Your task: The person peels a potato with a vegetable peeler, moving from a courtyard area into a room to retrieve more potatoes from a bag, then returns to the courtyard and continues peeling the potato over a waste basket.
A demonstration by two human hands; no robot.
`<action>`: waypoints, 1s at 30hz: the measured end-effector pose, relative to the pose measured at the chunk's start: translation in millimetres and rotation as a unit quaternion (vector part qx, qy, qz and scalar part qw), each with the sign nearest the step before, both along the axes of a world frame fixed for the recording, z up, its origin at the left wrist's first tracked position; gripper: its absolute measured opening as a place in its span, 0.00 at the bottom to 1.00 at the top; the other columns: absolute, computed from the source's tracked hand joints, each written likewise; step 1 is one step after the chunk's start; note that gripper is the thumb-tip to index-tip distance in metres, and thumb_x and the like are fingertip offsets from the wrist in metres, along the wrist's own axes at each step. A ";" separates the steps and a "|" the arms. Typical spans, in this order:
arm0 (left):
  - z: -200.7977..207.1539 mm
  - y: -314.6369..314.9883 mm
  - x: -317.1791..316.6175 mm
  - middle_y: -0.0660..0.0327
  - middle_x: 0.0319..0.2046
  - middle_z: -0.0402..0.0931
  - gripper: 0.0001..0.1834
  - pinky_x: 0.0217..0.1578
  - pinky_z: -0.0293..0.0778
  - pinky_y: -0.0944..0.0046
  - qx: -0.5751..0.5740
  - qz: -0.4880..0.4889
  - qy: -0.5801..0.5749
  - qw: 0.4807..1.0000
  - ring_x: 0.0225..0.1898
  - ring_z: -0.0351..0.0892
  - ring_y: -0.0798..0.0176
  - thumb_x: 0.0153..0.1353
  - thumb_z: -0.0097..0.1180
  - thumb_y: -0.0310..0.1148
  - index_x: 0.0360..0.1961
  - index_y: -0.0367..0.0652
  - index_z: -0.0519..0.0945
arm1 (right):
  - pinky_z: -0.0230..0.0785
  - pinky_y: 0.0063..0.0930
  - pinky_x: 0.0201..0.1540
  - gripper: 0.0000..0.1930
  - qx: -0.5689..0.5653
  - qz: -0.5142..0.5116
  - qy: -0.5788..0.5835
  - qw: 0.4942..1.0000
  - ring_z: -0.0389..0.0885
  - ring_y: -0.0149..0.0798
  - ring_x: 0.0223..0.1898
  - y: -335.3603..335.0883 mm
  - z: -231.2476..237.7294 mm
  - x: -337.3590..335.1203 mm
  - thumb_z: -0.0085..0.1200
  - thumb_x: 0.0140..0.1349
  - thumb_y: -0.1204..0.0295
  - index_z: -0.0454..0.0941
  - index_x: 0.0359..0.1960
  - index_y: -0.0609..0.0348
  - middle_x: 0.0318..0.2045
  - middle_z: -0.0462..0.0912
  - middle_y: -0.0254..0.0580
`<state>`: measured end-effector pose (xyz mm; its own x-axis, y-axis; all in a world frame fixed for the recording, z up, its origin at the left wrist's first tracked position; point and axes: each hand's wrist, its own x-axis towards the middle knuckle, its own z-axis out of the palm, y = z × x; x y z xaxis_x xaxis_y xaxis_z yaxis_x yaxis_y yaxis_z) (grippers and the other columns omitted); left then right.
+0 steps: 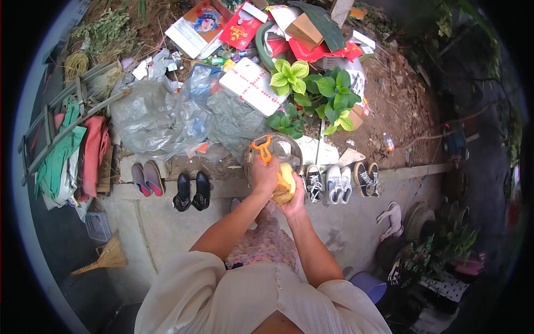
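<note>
My left hand is closed round the handle of an orange Y-shaped peeler, its forked head pointing away from me. Held in my right hand is a partly peeled potato, pale yellow where bare, with brownish skin left on its near part. Both hands are close together in front of my body, the left one against the potato's left side. Beyond them stands a round, dark-rimmed container with pale things inside, partly hidden by the hands and peeler.
Shoes line the concrete ledge: slippers, black boots and several sneakers. Behind lie plastic sheeting, a white box, cardboard and leafy plants. A broom lies left; a pale animal lies right.
</note>
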<state>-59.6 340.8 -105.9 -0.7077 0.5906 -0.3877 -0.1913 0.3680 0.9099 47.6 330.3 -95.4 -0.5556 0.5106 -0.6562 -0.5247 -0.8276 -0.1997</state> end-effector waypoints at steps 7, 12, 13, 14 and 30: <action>-36.4 24.4 -33.0 0.48 0.33 0.78 0.18 0.38 0.71 0.56 -0.090 -0.001 -0.070 0.993 0.36 0.78 0.50 0.48 0.56 0.37 0.35 0.33 0.74 | 0.70 0.37 0.29 0.28 0.020 0.057 0.041 0.997 0.76 0.48 0.30 -7.6 10.9 3.8 0.41 0.58 0.46 0.70 0.50 0.54 0.40 0.77 0.49; -37.1 39.2 -25.9 0.47 0.33 0.78 0.19 0.39 0.72 0.56 -0.166 -0.023 -0.094 0.981 0.36 0.79 0.50 0.48 0.57 0.37 0.35 0.30 0.75 | 0.71 0.42 0.30 0.28 0.008 0.006 0.024 1.000 0.77 0.50 0.30 -16.7 5.5 20.9 0.41 0.57 0.47 0.69 0.50 0.55 0.38 0.77 0.48; -51.1 43.5 -28.5 0.47 0.33 0.78 0.19 0.39 0.72 0.56 -0.165 -0.023 -0.097 0.981 0.36 0.79 0.50 0.48 0.57 0.37 0.35 0.30 0.75 | 0.71 0.42 0.30 0.28 0.032 0.021 0.023 0.999 0.77 0.50 0.31 -18.6 5.5 26.6 0.41 0.57 0.47 0.69 0.51 0.56 0.39 0.77 0.48; -61.7 45.2 -39.8 0.47 0.33 0.77 0.20 0.39 0.72 0.56 -0.190 -0.007 -0.066 0.980 0.36 0.79 0.49 0.49 0.56 0.37 0.36 0.30 0.74 | 0.70 0.43 0.31 0.29 0.055 0.039 0.025 0.997 0.77 0.51 0.31 -20.3 6.9 29.9 0.41 0.56 0.47 0.68 0.51 0.56 0.39 0.77 0.49; 7.2 44.4 -24.8 0.56 0.26 0.75 0.15 0.27 0.71 0.60 -0.124 -0.051 -0.129 0.983 0.26 0.75 0.63 0.48 0.57 0.37 0.30 0.34 0.74 | 0.73 0.34 0.41 0.27 0.163 0.081 -0.104 0.978 0.77 0.41 0.39 -13.3 15.4 18.5 0.54 0.49 0.72 0.63 0.53 0.62 0.38 0.76 0.44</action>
